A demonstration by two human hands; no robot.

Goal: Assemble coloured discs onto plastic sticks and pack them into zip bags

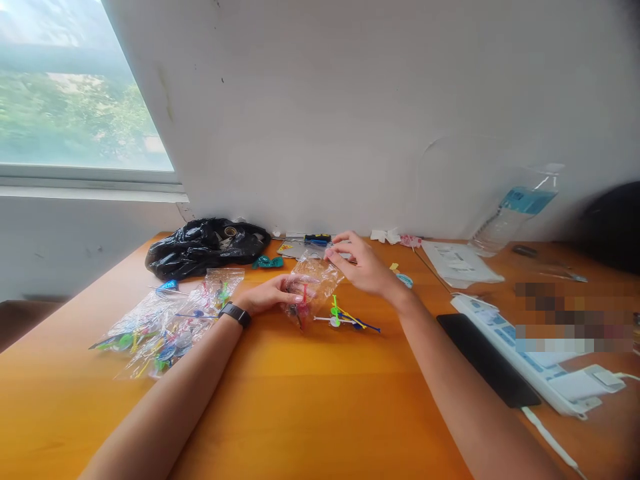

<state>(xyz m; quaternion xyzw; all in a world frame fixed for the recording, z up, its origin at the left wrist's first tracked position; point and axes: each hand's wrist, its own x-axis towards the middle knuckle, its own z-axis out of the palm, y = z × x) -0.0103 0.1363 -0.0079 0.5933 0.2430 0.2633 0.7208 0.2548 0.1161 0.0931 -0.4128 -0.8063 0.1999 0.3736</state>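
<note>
A small clear plastic bag (316,283) with a red toy piece inside is held over the orange table (310,400) between both hands. My left hand (273,293), a black watch on its wrist, pinches the bag's lower end. My right hand (361,263) grips the bag's top edge with curled fingers. Just right of the bag, loose coloured plastic sticks (347,319) in yellow, green and blue lie on the table.
Several clear bags of coloured toy pieces (165,323) lie at the left. A black plastic bag (205,245) sits by the wall. At the right are a black phone (487,360), a white power strip (530,360), papers (457,261) and a water bottle (515,210).
</note>
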